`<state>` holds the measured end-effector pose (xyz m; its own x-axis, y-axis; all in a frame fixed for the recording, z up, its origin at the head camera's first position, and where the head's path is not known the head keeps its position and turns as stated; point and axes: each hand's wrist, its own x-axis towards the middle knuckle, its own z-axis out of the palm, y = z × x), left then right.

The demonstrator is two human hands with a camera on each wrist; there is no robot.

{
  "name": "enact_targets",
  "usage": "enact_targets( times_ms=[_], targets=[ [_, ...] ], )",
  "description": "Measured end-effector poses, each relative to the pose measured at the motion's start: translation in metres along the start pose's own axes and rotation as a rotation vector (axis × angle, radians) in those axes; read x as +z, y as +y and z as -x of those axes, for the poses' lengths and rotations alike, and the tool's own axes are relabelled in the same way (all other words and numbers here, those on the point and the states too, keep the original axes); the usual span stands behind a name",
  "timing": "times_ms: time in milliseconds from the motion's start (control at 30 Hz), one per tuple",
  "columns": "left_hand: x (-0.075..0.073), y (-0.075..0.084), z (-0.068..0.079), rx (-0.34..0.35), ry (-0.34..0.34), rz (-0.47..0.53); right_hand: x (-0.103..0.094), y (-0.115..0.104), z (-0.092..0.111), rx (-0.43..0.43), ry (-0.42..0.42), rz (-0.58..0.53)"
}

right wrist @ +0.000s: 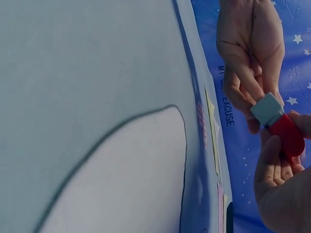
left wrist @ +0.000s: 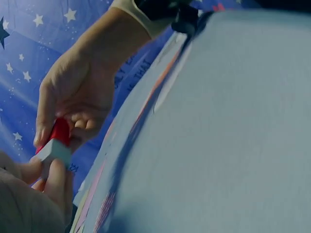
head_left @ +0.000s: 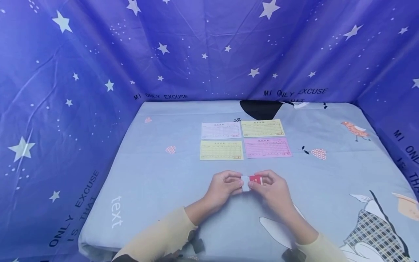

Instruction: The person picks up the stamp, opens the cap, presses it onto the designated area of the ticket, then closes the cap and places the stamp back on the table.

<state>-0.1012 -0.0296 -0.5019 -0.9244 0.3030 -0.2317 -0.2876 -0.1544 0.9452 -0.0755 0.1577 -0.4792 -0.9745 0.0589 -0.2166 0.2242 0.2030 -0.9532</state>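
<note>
Close in front of the body, both hands meet on a small red stamp (head_left: 255, 179) with a pale, block-shaped cap (head_left: 245, 183). My left hand (head_left: 220, 187) pinches the cap between thumb and fingers. The red, rounded body is gripped by my right hand (head_left: 276, 189). In the right wrist view the cap (right wrist: 267, 109) sits against the red body (right wrist: 287, 136); whether it is fully seated I cannot tell. Beyond the hands lie printed slips in two rows: white (head_left: 220, 130), yellow (head_left: 263, 128), another yellow (head_left: 221, 150) and pink (head_left: 268, 147).
A pale blue patterned cloth (head_left: 157, 182) covers the table. Blue star-printed curtains (head_left: 203, 47) hang behind it and at both sides. Each slip bears a small red boxed mark at its lower right corner.
</note>
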Motion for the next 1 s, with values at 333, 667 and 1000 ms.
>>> enact_targets(
  times_ms=[333, 667, 1000],
  targets=[
    [-0.004, -0.005, -0.003, -0.056, -0.076, 0.040, -0.013, 0.000, 0.001, -0.087, -0.136, 0.093],
    [-0.010, -0.007, -0.003, -0.031, -0.151, -0.147, -0.041, -0.006, -0.004, -0.297, -0.076, 0.490],
    [-0.034, 0.000, 0.005, 0.128, -0.154, -0.700, -0.080, -0.004, -0.026, -0.466, 0.083, 0.714]
  ],
)
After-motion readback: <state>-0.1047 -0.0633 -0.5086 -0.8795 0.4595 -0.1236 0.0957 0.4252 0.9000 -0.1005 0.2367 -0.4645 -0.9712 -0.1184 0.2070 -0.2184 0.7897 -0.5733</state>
